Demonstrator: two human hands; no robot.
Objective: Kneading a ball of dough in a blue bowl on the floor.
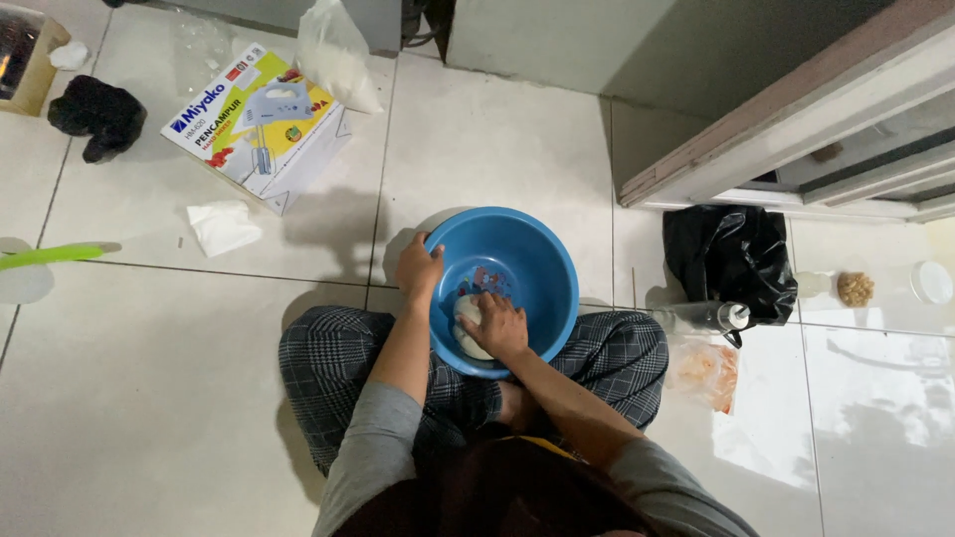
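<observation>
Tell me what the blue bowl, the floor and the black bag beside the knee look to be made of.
Blue bowl: likely plastic, with an even colour and soft sheen. Floor: glazed ceramic tile, with grout lines and reflections. Black bag: thin plastic film, crumpled and glossy.

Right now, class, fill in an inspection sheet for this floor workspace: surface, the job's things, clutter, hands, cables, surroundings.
Surface: glossy pale tiled floor; the person sits cross-legged on it.
Job's things: round blue plastic basin at the person's crossed legs, holding a pale lump of dough.
Clutter: printed cardboard box showing a hand mixer, crumpled white tissue, black cloth, clear plastic bag of white powder, black plastic bag, clear bottle lying down, small packet with orange contents.
Hands: left hand grips the basin's rim; right hand presses on the dough.
Cables: nothing seen.
Surroundings: grey wall, door frame.
</observation>
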